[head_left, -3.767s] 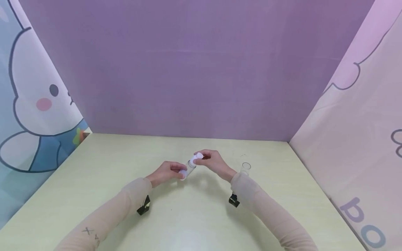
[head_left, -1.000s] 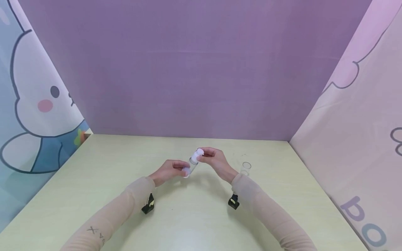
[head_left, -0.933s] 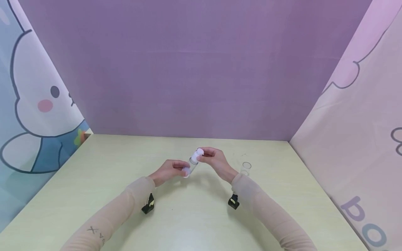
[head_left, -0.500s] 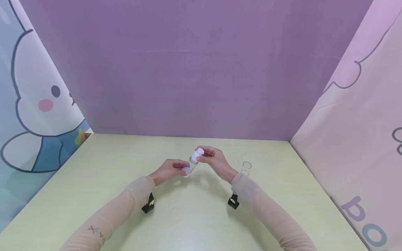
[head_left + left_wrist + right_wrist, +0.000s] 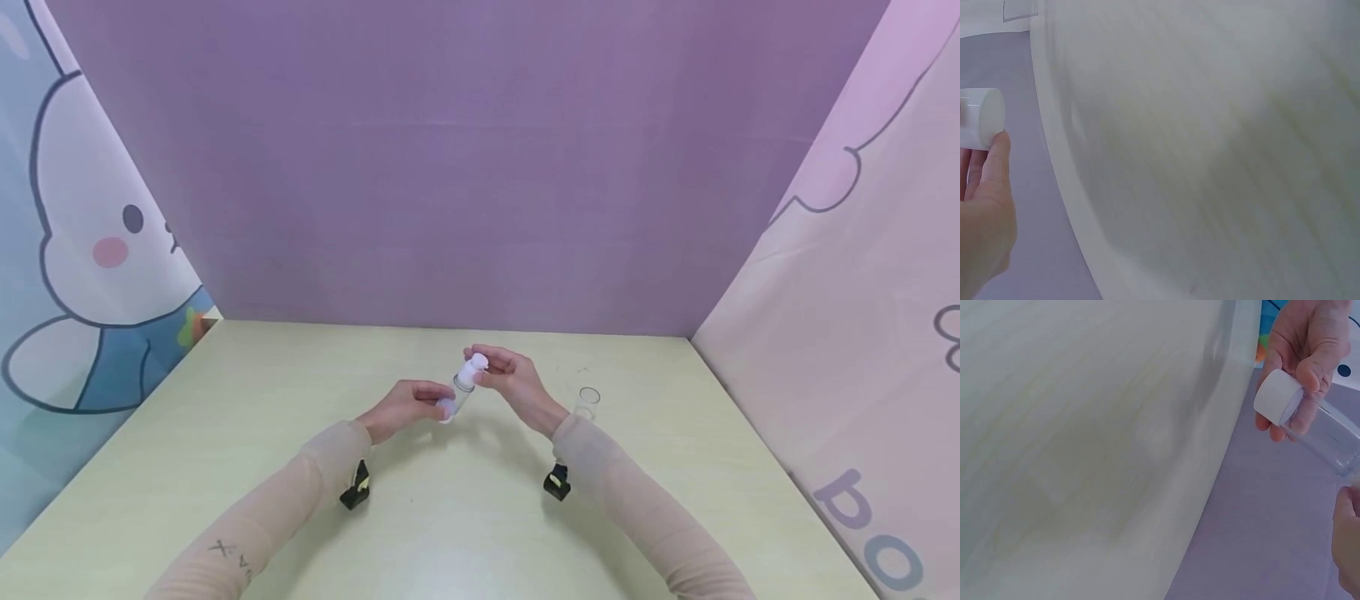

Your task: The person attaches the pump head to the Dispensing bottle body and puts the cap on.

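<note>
A clear pump bottle (image 5: 461, 397) with a white base and a white pump top (image 5: 472, 367) is held tilted above the table, its top up and to the right. My left hand (image 5: 405, 408) grips the white base (image 5: 1279, 397) between thumb and fingers. In the left wrist view that base (image 5: 982, 119) shows only at the left edge. My right hand (image 5: 517, 383) has thumb and fingers around the pump top, the index finger reaching past it. The right wrist view cuts off the pump end.
A clear open-rimmed cylinder (image 5: 587, 404), like a cap, stands on the pale table (image 5: 450, 517), partly hidden behind my right sleeve (image 5: 592, 446). A purple panel (image 5: 480, 167) rises at the table's back edge, with printed cloth on both sides.
Both hands and the bottle have shifted slightly right and up since the oldest frame. Lately the right fingers have shifted a little around the pump top; the left grip stays the same.
</note>
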`<state>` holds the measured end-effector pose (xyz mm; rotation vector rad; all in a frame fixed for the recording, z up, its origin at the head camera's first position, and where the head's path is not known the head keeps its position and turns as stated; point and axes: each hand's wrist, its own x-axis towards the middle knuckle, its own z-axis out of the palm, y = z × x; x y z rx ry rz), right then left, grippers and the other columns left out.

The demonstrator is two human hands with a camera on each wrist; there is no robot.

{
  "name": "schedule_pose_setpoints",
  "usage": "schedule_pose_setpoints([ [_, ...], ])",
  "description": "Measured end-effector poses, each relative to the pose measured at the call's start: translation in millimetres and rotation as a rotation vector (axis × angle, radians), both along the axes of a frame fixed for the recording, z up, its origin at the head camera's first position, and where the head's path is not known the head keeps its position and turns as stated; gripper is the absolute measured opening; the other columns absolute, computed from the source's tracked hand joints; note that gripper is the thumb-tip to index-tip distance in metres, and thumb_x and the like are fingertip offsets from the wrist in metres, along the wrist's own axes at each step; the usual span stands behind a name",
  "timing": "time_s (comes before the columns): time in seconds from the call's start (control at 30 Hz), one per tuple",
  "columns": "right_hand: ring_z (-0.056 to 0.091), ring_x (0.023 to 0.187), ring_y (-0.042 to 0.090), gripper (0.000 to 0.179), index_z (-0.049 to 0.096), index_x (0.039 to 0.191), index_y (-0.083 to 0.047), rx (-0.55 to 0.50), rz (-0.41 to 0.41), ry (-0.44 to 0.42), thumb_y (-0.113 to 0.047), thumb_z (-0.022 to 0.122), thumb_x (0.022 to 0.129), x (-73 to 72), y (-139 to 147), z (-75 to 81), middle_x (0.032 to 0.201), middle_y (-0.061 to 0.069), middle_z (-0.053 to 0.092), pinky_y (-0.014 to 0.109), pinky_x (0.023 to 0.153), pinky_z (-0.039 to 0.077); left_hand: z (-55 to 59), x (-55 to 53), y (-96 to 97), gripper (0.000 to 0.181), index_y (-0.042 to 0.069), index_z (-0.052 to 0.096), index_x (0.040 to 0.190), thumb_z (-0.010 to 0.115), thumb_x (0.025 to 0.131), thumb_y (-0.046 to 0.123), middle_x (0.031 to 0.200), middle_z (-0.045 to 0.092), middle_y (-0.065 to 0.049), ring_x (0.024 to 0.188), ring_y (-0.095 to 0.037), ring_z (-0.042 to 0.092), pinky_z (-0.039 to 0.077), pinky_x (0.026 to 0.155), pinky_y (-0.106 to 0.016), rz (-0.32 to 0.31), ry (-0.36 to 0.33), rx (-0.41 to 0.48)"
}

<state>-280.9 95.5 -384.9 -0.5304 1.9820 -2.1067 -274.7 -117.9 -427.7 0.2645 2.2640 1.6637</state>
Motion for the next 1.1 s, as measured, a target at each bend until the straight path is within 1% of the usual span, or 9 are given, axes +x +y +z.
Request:
schedule_pose_setpoints([
  [0.13,0.057,0.113,0.017,0.043,0.053,0.125,-0.002,0.005,0.006,-0.006,0.001,0.062,0.083,0.6,0.0,1.2,0.128,0.017,0.054,0.033,0.097,0.044,2.0,0.9,0.6,0.036,0.013,0.064,0.115,0.070,0.080,0.017,0.123,0.060,-0.007,0.115,-0.024,0.053,0.041,0.098,-0.044,0.000,-0.005,0.000],
  [0.37,0.059,0.109,0.016,0.044,0.052,0.126,0.001,0.018,-0.013,0.019,0.001,0.062,0.083,-0.2,0.5,1.3,0.122,0.014,0.059,0.031,0.093,0.047,3.3,0.8,2.4,0.034,0.016,0.065,0.113,0.070,0.080,0.019,0.123,0.060,-0.005,0.115,-0.022,0.053,0.041,0.098,-0.044,0.006,-0.007,-0.009],
  [0.5,0.060,0.108,0.016,0.042,0.054,0.124,0.001,0.024,-0.026,0.027,0.001,0.062,0.083,-1.5,1.5,2.2,0.122,0.016,0.059,0.031,0.091,0.048,4.4,0.7,3.7,0.034,0.015,0.064,0.114,0.070,0.081,0.018,0.123,0.059,-0.006,0.115,-0.023,0.053,0.041,0.098,-0.044,-0.004,0.004,-0.003],
  [0.63,0.061,0.106,0.017,0.041,0.056,0.121,0.000,0.030,-0.042,0.012,0.001,0.064,0.081,-1.4,1.5,3.7,0.121,0.016,0.059,0.031,0.092,0.048,4.7,0.7,4.0,0.035,0.015,0.064,0.115,0.070,0.081,0.020,0.124,0.059,-0.006,0.115,-0.023,0.053,0.042,0.097,-0.044,0.001,0.019,-0.010],
  [0.73,0.062,0.104,0.017,0.043,0.055,0.121,0.002,0.031,-0.050,-0.007,0.002,0.066,0.079,-0.7,0.6,4.4,0.119,0.014,0.061,0.032,0.092,0.047,4.2,1.4,3.0,0.035,0.016,0.064,0.114,0.071,0.080,0.020,0.123,0.059,-0.005,0.114,-0.022,0.053,0.042,0.097,-0.044,0.013,0.010,-0.018],
  [0.87,0.063,0.101,0.015,0.044,0.056,0.120,0.003,0.034,-0.066,-0.012,0.003,0.067,0.078,-0.1,-0.5,4.5,0.118,0.014,0.062,0.031,0.091,0.048,3.7,2.6,2.7,0.036,0.016,0.064,0.116,0.070,0.081,0.020,0.124,0.059,-0.005,0.115,-0.023,0.053,0.042,0.097,-0.044,0.010,0.010,-0.019],
  [1.1,0.061,0.104,0.016,0.041,0.058,0.118,0.000,0.061,-0.095,-0.020,0.000,0.068,0.079,-0.6,-0.5,2.9,0.119,0.014,0.062,0.031,0.092,0.047,3.7,2.1,3.5,0.036,0.016,0.063,0.116,0.070,0.081,0.019,0.124,0.059,-0.006,0.115,-0.023,0.053,0.042,0.098,-0.044,0.008,0.008,-0.019],
])
